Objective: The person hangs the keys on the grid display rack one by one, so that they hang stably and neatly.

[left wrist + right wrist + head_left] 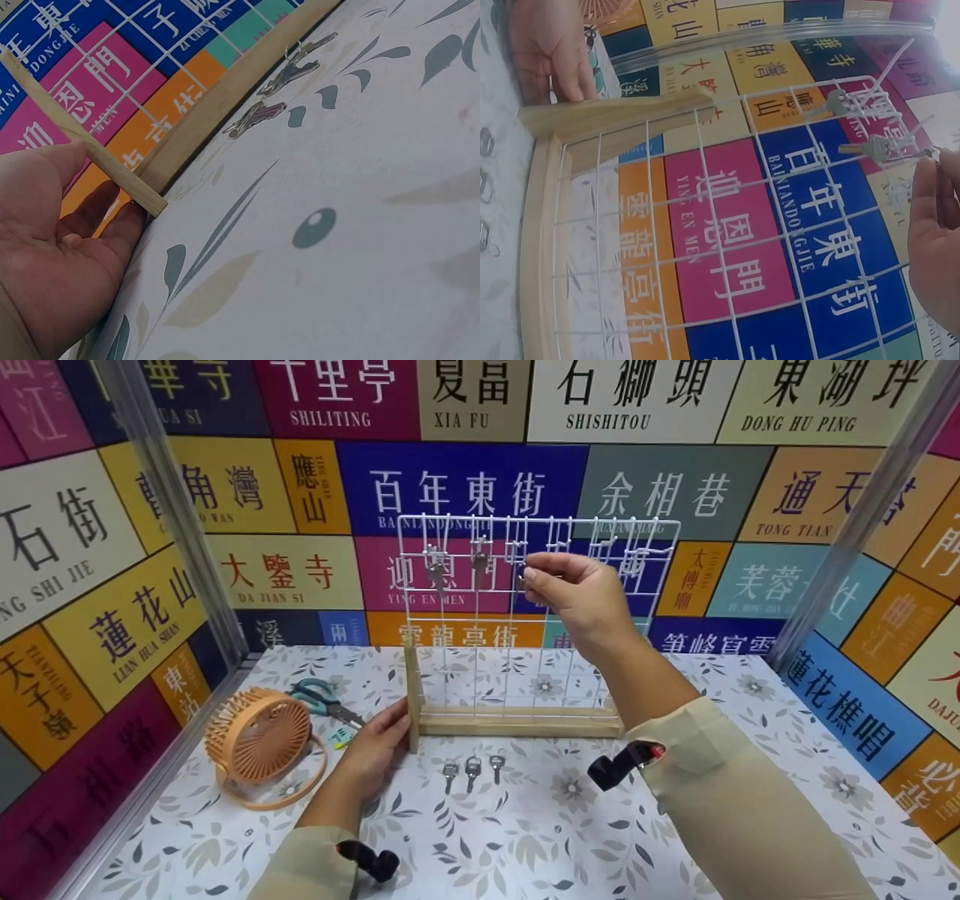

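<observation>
My right hand (581, 596) pinches what looks like a key (523, 577) just beside a white hook (516, 552); my left hand (379, 750) grips the rack's wooden foot (412, 697). I should brace firmly, seating it fully before letting go.

Here's your leaf-print tabletop (540, 840): right in front of you, three keys (472, 769) lie in a row, the wire rack (517, 726) stands behind them, and over left, your orange fan (277, 739) and a teal-handled tool (319, 695)!
</observation>
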`<state>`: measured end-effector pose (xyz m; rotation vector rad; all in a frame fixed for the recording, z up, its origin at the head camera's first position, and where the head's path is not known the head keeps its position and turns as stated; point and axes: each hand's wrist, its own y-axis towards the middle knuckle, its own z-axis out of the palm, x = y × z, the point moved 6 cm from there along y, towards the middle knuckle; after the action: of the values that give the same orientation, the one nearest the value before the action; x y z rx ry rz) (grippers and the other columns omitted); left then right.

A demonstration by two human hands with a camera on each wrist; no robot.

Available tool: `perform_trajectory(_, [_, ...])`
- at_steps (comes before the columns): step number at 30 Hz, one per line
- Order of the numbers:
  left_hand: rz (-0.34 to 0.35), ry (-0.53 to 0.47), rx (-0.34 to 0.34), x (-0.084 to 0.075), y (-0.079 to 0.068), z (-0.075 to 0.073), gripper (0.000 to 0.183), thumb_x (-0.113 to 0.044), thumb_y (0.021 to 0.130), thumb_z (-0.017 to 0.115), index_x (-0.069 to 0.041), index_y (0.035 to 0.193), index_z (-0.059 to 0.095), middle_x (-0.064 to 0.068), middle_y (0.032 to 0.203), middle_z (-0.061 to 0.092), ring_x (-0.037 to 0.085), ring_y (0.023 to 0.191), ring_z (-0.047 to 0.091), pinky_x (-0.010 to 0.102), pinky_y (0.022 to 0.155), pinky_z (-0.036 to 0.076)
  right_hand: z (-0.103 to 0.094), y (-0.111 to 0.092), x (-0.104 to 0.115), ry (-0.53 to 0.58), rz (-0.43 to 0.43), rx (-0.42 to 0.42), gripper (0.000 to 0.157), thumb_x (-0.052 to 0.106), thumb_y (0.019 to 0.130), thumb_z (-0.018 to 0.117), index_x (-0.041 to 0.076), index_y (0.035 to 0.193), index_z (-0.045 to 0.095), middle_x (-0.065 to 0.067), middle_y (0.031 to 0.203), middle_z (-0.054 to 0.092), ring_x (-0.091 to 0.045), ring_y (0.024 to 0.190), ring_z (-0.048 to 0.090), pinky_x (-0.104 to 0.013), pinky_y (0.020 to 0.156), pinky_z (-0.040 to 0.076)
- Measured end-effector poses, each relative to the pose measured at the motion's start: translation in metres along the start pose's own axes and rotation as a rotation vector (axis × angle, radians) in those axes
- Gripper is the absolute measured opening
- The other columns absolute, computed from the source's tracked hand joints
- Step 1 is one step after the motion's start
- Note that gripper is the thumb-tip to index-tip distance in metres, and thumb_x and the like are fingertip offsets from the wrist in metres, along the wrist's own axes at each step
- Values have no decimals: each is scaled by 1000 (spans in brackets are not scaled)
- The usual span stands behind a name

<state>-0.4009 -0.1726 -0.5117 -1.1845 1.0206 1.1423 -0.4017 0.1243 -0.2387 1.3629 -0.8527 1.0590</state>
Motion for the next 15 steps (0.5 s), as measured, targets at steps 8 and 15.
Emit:
perform_trajectory(8, [-37, 14, -25, 2, 2, -2, 46, -26, 111, 59, -34, 156, 55, -9, 167, 48, 19, 160, 41, 42, 134, 34, 10, 1, 6, 143, 11, -101, 23, 9, 98, 77, 4, 120, 78, -12, 115, 74, -27, 108, 76, -28, 96, 65])
perform_trajectory(15, [-44, 18, -25, 1, 0, -2, 46, -26, 110, 60, -35, 155, 55, -8, 168, 48, 20, 160, 41, 43, 134, 33, 13, 2, 8, 185, 0, -169, 25, 10, 98, 76, 4, 122, 77, -12, 118, 74, -26, 107, 77, -28, 97, 65])
